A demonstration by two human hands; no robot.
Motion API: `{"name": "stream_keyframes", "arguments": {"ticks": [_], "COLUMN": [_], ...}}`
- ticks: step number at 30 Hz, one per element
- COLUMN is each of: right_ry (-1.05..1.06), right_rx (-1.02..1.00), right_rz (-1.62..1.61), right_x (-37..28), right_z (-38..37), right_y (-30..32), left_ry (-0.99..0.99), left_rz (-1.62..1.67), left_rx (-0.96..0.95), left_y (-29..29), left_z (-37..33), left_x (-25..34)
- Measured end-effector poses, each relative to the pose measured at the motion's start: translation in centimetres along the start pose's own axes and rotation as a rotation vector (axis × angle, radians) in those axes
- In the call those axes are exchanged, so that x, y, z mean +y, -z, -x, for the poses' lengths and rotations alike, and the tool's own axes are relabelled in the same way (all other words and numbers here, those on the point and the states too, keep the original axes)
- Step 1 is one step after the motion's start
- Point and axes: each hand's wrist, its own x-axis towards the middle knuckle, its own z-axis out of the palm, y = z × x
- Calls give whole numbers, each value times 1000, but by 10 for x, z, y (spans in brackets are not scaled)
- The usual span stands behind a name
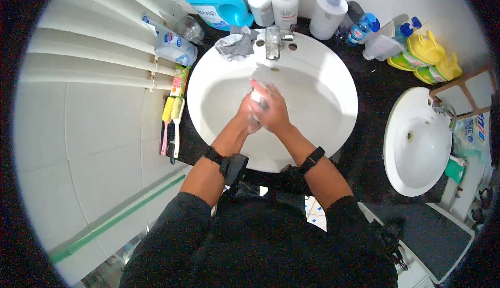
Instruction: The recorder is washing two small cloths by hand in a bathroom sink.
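Note:
Both of my hands are pressed together above the basin of a white oval sink (328,111), a little in front of the faucet (272,42). My left hand (246,115) lies mostly under and beside my right hand (274,112), whose fingers fold over it. Between them shows a small white and greyish thing (257,97), wet or foamy, too covered by the fingers to name. Both hands are closed around it. A crumpled grey and white cloth (237,45) rests on the sink's rim, left of the faucet.
Behind the sink stand a blue detergent jug (216,4) and white pump bottles (327,15). Yellow jugs (424,54) are at the back right. Brushes (176,124) lie along the left edge. A smaller white sink (416,147) is at the right.

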Motion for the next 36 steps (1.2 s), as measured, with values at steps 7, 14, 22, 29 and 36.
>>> {"name": "stream_keyframes", "arguments": {"ticks": [7,14,22,29,36], "right_ry": [-380,-836,-288,-495,-318], "right_rx": [418,582,650,299,403], "right_rz": [-209,-879,257,-371,-291], "right_x": [-3,34,74,68,63], "right_z": [-12,-26,-89,-130,-63], "right_y": [-30,-39,23,73,49], "left_ry": [-143,-404,113,134,114], "left_rz": [-347,-824,-19,259,260], "left_rx": [190,473,-103,-228,-86], "left_y": [7,10,0,3,-30], "left_z": [-17,-29,-16,-27,-36], "left_x": [4,-9,20,19,23]}}
